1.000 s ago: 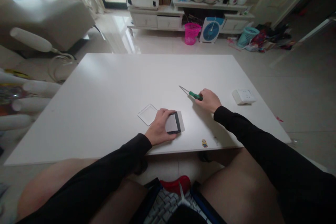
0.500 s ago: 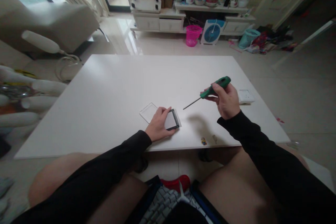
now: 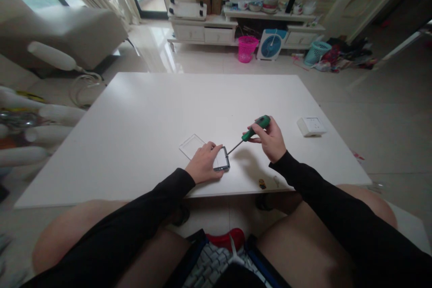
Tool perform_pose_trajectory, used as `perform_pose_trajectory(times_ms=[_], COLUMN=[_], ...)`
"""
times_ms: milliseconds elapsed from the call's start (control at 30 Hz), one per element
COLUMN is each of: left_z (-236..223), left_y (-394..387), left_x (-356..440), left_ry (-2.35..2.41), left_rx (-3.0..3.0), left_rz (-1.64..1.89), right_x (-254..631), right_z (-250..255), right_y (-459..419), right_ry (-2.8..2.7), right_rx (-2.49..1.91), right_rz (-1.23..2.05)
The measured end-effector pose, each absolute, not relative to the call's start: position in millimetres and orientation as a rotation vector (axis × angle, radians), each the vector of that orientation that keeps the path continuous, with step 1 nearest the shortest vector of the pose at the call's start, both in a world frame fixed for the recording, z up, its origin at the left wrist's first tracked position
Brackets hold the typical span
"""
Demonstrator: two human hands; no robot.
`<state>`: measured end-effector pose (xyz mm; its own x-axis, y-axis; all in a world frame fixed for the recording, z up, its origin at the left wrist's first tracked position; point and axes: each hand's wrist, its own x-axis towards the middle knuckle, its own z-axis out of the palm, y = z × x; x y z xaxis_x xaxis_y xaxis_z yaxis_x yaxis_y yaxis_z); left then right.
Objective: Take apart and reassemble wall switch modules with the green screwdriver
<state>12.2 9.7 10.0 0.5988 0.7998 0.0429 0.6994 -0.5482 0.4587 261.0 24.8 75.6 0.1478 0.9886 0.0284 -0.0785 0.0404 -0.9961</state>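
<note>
My left hand [image 3: 204,164] grips a small flat white panel with a dark grey frame [image 3: 222,162] near the table's front edge. A screwdriver [image 3: 256,128] with a green handle is held in my right hand [image 3: 272,139]; its tip meets the frame's right edge. Behind my left wrist lies a clear rectangular plastic cover [image 3: 191,143], partly hidden by the hand. A small yellow-and-blue minion figure [image 3: 262,184] rests by the front edge, beside a tiny pale piece [image 3: 276,182] too small to name. At the right is a white wall socket [image 3: 312,126].
The white table [image 3: 151,108] spans the space before me. Beyond it are a pink basket [image 3: 247,49], a blue-and-white fan [image 3: 272,45] and a low cabinet [image 3: 202,31]. White padded rods [image 3: 50,132] stand close to its left side.
My right hand has moved left and toward me, bringing the screwdriver tip to the frame's edge. The frame has turned slightly under my left hand.
</note>
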Motion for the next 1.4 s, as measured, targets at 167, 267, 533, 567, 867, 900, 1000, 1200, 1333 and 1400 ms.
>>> perform_pose_trajectory(times_ms=[167,267,533,567,867,900,1000,1200,1333,1400], left_z=[13,12,11,11,8,8,8,8,9,9], left_y=[4,0,-5,-5,-5,-5,-4,-4,-5,-5], left_x=[14,18,24,24,27,27,27,27,27,27], left_ry=[1.233,1.259,1.345,1.35,1.373,1.368,1.367,1.361,1.357,1.355], left_rx=[2.461,2.467,2.559,2.566,2.581,2.584,2.588,2.59,2.591,2.586], left_rz=[0.362,0.375,0.255,0.252,0.271,0.269,0.269,0.25,0.262,0.269], right_x=[255,251,238,237,243,245,250,252,254,254], right_z=[75,76,83,82,53,49,38,21,16,20], right_y=[23,19,-3,-4,15,17,20,20,22,21], right_ry=[-1.055,-1.073,-1.3,-1.317,-0.877,-0.827,-0.71,-0.399,-0.315,-0.34], right_rx=[-1.195,-1.212,-1.261,-1.269,-1.333,-1.34,-1.359,-1.424,-1.473,-1.465], right_rz=[1.09,1.052,0.819,0.778,0.833,0.857,0.916,1.027,1.069,1.05])
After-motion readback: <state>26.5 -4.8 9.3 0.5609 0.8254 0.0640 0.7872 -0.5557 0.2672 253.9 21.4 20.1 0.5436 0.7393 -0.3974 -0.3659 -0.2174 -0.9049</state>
